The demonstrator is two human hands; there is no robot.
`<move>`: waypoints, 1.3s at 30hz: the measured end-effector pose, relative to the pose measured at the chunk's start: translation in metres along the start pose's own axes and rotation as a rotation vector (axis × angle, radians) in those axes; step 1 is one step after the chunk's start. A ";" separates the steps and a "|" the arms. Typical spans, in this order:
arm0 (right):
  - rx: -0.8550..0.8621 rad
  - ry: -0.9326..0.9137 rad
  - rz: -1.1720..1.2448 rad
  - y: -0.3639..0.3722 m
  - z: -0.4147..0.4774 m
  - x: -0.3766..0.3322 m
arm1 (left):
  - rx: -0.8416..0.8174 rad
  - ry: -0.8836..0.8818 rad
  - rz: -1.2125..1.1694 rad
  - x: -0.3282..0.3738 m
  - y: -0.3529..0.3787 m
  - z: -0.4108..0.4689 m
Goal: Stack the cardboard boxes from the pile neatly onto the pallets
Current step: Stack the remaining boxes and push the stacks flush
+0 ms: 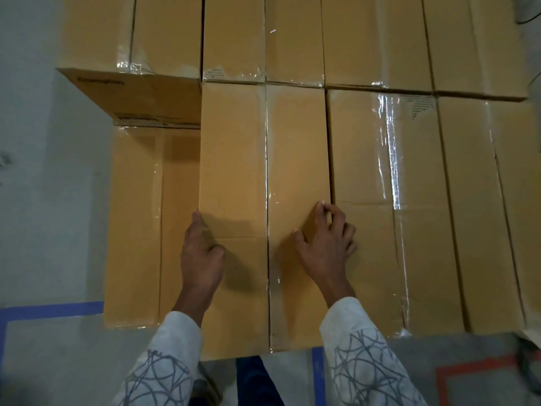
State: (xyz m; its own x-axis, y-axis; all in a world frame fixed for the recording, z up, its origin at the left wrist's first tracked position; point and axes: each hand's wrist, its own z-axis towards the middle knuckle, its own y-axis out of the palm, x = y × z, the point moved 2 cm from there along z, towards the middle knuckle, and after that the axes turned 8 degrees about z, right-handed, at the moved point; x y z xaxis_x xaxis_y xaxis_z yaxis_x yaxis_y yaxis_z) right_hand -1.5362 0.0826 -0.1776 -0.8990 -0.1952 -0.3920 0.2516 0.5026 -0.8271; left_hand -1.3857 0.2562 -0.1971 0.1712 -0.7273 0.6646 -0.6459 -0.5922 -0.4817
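A long tan cardboard box (234,159), taped along its middle seam, lies in the top layer of the stack, its near end toward me. My left hand (202,253) is at the box's left edge, one finger straight along the edge and the others curled down over the side. My right hand (325,244) is at its right edge, thumb on the top and fingers curled into the gap beside the neighbouring box (363,159). The pallets are hidden under the boxes.
A lower box (134,215) sits one layer down to the left, with a printed box (137,95) behind it. More boxes fill the back row (292,33) and the right side (474,200). Grey floor with blue tape (52,309) and red tape (474,367) borders the stack.
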 end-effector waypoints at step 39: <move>-0.447 -0.391 -0.270 0.045 -0.123 0.009 | -0.062 0.161 0.034 -0.017 -0.002 -0.013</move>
State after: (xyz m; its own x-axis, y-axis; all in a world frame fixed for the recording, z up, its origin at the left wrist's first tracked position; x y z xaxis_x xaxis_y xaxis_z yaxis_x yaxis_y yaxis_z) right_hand -1.5774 0.2073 -0.1690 -0.6918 -0.6130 -0.3816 -0.2136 0.6785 -0.7029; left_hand -1.3970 0.2750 -0.1999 0.0301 -0.6785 0.7340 -0.6950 -0.5420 -0.4725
